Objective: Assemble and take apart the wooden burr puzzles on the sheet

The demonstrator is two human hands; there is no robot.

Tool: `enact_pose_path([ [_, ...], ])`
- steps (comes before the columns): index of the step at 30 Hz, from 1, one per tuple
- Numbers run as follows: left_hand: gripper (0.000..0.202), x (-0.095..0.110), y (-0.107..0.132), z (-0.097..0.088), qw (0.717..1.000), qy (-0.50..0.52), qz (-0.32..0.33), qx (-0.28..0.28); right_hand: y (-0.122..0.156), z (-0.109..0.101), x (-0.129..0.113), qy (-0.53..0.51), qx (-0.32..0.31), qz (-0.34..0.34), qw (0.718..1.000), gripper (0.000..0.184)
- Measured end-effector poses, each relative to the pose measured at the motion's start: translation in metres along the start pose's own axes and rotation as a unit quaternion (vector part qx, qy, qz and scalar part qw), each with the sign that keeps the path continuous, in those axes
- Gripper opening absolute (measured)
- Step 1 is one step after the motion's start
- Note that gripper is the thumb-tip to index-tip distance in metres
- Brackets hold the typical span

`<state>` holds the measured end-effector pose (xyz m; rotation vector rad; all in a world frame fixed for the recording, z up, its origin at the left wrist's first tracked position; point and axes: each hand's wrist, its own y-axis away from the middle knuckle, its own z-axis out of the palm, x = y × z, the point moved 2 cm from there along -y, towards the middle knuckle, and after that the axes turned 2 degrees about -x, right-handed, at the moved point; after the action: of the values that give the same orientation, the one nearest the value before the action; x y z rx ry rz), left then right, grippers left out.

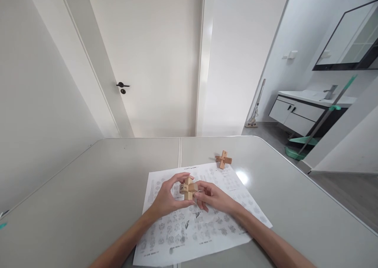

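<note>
A light wooden burr puzzle (188,188) of interlocking blocks is held up over the printed sheet, with a letter marked on one block end. My left hand (169,193) grips it from the left, thumb below and fingers on top. From the right, my right hand (210,196) has its thumb and fingers closed at the puzzle's right side; whether they pinch a block of it is partly hidden. Under both hands lies a large white paper sheet (165,240) printed with many small grey diagrams.
A second wooden cross-shaped puzzle (223,159) stands at the sheet's far right corner. The grey table (103,189) has a seam down its middle. Beyond it are a white door (153,63), a mop (256,106) and a sink cabinet (298,110).
</note>
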<state>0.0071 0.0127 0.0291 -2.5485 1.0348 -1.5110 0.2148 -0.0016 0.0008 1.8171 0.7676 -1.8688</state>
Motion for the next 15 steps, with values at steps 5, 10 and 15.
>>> enact_pose_path([
  [5, 0.084, 0.001, 0.001, 0.001, 0.998, 0.025, 0.015, -0.057, 0.002, 0.004, 0.001, -0.031, -0.06, 0.016, 0.998, 0.035],
  [10, 0.077, 0.003, 0.001, 0.004, 0.999, -0.003, 0.013, -0.045, -0.001, 0.003, 0.006, -0.014, -0.009, 0.002, 1.0, 0.026],
  [15, 0.067, 0.002, 0.002, 0.014, 1.0, -0.021, 0.007, -0.011, -0.005, 0.002, 0.015, 0.02, 0.103, -0.012, 0.994, 0.014],
])
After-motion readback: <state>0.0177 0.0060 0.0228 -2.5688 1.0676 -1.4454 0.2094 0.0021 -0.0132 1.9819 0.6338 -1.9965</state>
